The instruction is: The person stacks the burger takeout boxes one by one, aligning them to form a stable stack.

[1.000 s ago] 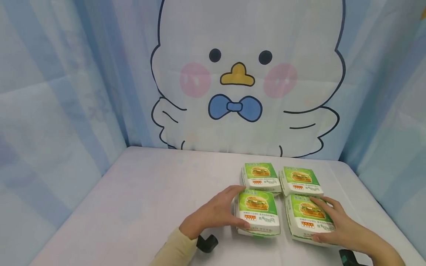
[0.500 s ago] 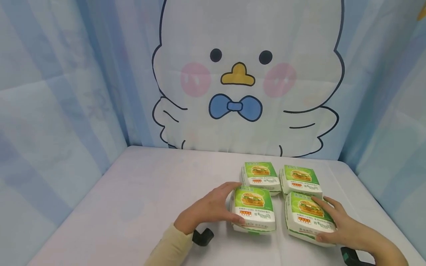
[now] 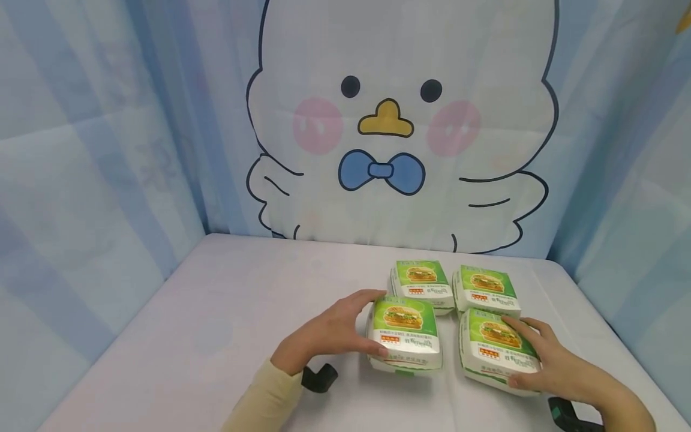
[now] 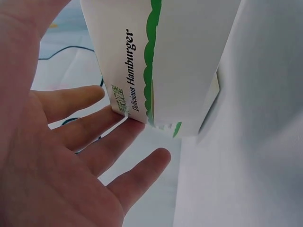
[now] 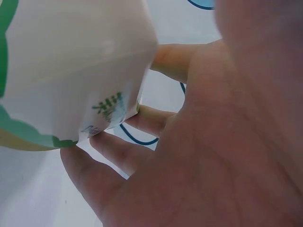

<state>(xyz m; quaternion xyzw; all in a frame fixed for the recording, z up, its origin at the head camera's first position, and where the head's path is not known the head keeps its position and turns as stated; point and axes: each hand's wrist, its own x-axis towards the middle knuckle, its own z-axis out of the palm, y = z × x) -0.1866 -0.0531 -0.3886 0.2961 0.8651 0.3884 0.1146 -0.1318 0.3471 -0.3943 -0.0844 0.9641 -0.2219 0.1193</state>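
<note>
In the head view, my left hand (image 3: 332, 333) grips the left side of the front-left hamburger box (image 3: 403, 336), thumb at its near edge and fingers at its far edge. My right hand (image 3: 558, 366) holds the front-right hamburger box (image 3: 496, 354) from its right side in the same way. Both boxes are white and green with a burger picture on the lid. The left wrist view shows "Delicious Hamburger" on the box's side (image 4: 189, 56), fingertips along its far edge. Fingertips bend against the other box's white wall (image 5: 75, 71) in the right wrist view.
Two matching boxes, one at back left (image 3: 421, 282) and one at back right (image 3: 486, 288), stand just behind the held ones on the white table (image 3: 216, 336). A curtain (image 3: 378, 222) printed with a cartoon bird rises along the table's far edge.
The left hand has carried its box leftward and slightly away, widening the gap between the front boxes. The right hand's box has shifted a little left and away. The back boxes stay put.
</note>
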